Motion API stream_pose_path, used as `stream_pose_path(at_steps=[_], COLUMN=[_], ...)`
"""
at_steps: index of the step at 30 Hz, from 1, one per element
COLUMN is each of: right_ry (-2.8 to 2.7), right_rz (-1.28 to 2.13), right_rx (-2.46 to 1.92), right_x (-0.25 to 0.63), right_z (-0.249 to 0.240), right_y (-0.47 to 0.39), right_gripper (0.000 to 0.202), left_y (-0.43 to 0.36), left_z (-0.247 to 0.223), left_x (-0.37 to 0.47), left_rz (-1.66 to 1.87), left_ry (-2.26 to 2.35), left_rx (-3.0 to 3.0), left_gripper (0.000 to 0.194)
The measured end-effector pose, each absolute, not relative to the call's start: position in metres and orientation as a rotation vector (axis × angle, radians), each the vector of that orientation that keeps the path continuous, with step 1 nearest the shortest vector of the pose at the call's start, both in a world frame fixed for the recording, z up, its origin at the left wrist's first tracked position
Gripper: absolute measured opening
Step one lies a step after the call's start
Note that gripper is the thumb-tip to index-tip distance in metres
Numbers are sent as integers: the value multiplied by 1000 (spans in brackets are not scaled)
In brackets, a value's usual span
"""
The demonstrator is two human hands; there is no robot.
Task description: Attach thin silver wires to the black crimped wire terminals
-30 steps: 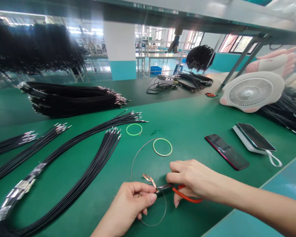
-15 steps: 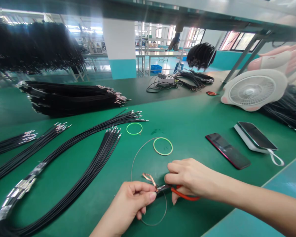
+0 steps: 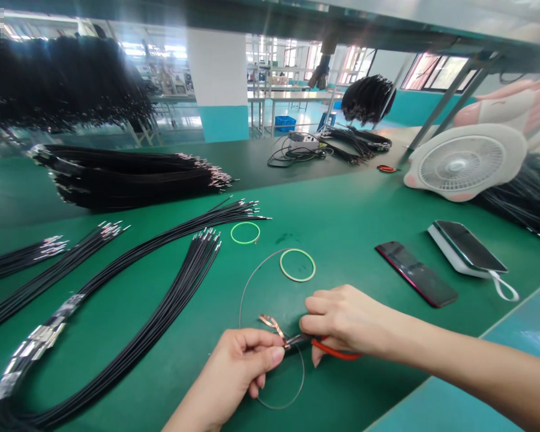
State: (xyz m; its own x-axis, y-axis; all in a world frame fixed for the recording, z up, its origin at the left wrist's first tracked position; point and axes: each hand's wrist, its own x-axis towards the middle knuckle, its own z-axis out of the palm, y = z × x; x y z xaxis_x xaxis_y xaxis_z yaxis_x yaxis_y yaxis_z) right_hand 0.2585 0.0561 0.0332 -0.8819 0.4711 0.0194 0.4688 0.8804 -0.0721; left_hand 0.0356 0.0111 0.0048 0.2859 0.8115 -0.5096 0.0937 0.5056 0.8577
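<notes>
My left hand pinches a narrow copper-coloured strip between thumb and fingertips; its free end curls upward. My right hand is closed around red-handled pliers, whose metal tips meet the strip right at my left fingertips. A thin grey wire arcs from the green ring down toward my hands, and a loop of it hangs below them. Exactly where the wire meets the strip is hidden by my fingers. Another green ring lies farther back.
Bundles of black cables with metal ends spread over the left of the green table. To the right lie a red-edged phone, a white device with a strap and a white fan. A shelf runs overhead.
The pliers and my right hand shift very slightly at the strip. My left hand keeps its pinch, and the rest stays in place apart from a slight camera shift.
</notes>
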Motion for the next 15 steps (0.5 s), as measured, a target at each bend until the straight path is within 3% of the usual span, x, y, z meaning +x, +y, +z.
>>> stream_pose_path(at_steps=[6, 10, 15], right_ry=[-2969, -2830, -2778], right_rz=[166, 173, 91], right_rx=[-912, -1242, -1407], right_x=[258, 271, 293], right_z=[33, 29, 17], right_y=[51, 44, 36], right_gripper=[27, 8, 19], left_y=[11, 9, 8], left_z=[6, 6, 6], left_x=[35, 36, 38], left_rz=[565, 632, 696], left_ry=[1223, 1254, 1262], left_rx=[972, 963, 949], left_gripper=[32, 31, 28])
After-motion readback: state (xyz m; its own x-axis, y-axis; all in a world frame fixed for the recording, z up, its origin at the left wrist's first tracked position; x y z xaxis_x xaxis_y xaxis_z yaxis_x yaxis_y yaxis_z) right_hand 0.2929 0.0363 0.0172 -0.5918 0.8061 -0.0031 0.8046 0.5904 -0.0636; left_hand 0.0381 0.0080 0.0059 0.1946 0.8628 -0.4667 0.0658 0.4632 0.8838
